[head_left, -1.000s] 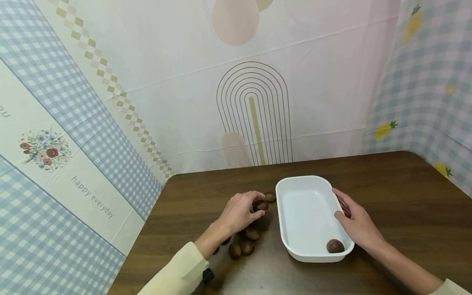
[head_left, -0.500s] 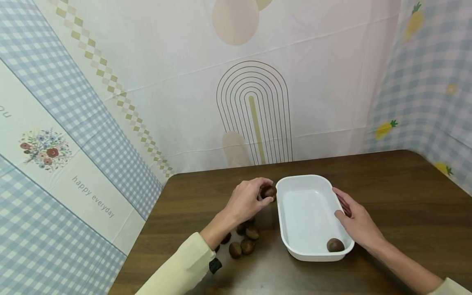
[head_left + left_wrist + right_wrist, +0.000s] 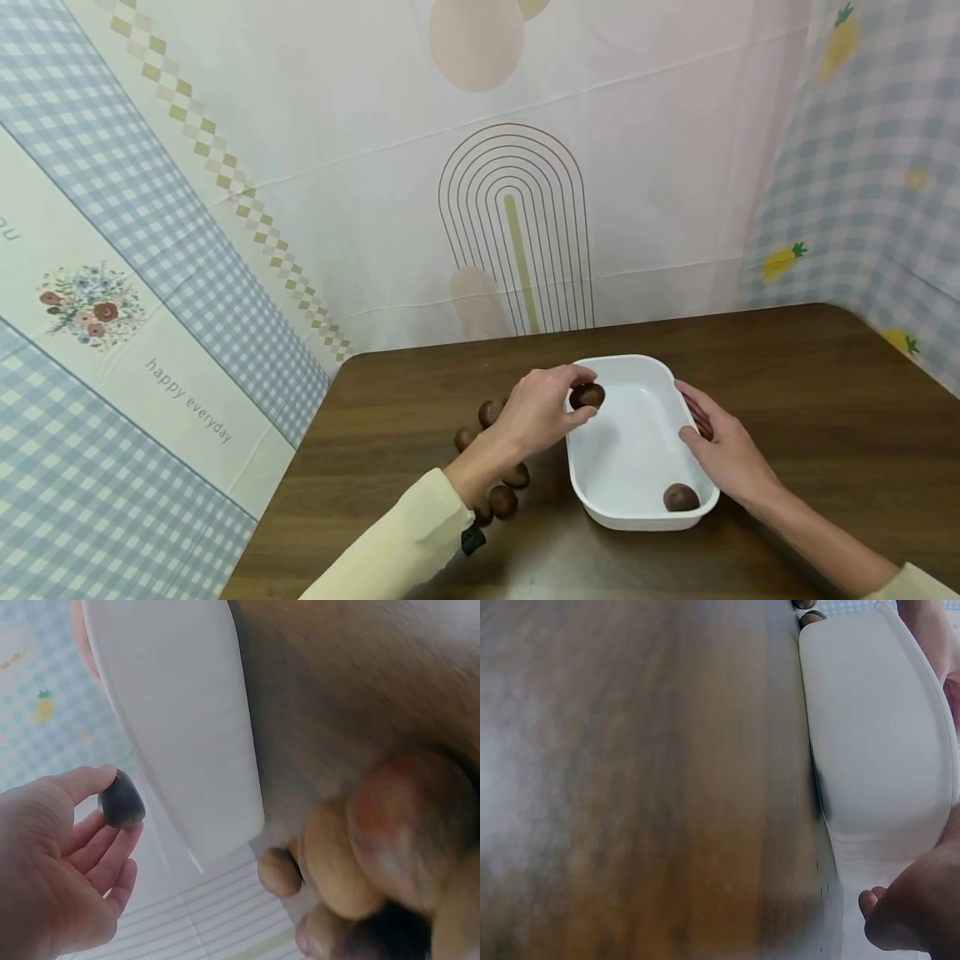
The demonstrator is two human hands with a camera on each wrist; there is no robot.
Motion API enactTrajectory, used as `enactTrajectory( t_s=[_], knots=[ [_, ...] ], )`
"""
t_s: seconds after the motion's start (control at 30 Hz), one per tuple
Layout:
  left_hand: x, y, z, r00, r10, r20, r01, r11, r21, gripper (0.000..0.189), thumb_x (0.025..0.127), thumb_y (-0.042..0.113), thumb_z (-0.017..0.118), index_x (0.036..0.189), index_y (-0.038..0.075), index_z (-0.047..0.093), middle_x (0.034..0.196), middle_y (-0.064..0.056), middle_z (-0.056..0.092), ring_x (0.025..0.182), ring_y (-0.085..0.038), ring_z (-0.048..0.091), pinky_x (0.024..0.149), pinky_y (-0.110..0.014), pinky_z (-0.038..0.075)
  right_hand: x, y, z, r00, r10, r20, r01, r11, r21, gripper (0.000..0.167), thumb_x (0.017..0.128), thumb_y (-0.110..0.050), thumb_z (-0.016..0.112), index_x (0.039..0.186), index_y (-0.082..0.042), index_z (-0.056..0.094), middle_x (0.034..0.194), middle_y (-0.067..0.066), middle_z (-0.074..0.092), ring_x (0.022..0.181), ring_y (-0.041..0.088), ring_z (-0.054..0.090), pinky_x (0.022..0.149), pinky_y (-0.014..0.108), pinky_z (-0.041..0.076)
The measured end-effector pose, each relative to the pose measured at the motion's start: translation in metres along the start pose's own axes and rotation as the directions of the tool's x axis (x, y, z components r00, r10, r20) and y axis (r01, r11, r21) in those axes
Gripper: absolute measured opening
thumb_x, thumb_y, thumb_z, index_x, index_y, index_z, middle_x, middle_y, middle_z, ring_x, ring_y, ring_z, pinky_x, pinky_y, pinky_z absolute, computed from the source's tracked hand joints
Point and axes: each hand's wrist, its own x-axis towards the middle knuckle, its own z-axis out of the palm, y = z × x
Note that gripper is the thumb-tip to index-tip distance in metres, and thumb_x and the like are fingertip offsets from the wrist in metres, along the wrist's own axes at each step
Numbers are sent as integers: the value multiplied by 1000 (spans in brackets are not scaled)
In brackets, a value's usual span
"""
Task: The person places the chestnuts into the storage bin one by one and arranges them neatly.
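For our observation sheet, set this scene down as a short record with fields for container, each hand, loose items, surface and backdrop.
Container: white tray, one brown nut inside, near right corner
Left grip: pinches another nut, overlapping the tray's left rim in head view
Right grip: holds the tray's right side
Loose nuts: left of tray; count unclear, left arm hides some
Surface: brown wood-grained table
Backdrop: printed cloth

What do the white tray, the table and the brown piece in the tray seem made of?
White tray: probably plastic, perhaps enamel; even white, smoothly rounded, softly glossy.
Table: wood or wood-look laminate; dark grain, slight sheen.
Brown piece: possibly a nut; rounded, smoothish surface, too small to be sure.
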Motion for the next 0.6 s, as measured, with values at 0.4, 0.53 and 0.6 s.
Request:
enactTrajectory(
  t_s=[0.4, 0.53, 0.6],
  knots=[
    [13, 22, 25, 997, 59, 57, -61, 998, 35, 38, 96, 36, 77, 130, 21, 70, 120, 11, 74, 100, 3, 64, 88, -12, 52, 0, -1, 0, 1000, -3, -2, 3, 1000, 8, 64, 109, -13, 50, 167, -7, 23, 165, 29, 34, 147, 50, 41, 103, 20, 51],
    [15, 27, 34, 995, 77, 68, -81, 996, 48, 38, 95, 36, 78, 129, 21, 71, 119, 12, 75, 97, 4, 65, 87, -11, 50, 0, 1, 0, 1000, -13, -4, 13, 999, 29, 64, 109, -12, 51, 166, -6, 23, 164, 31, 35, 147, 51, 42, 87, -2, 38],
    [15, 30, 38, 994, 80, 74, -84, 995, 58, 36, 95, 37, 78, 128, 22, 71, 117, 15, 75, 96, 5, 64, 88, -11, 50, 0, 1, 0, 1000, -15, -4, 15, 999, 37, 64, 108, -11, 51, 166, -5, 24, 164, 31, 35, 147, 50, 42, 83, -5, 34]
  ],
)
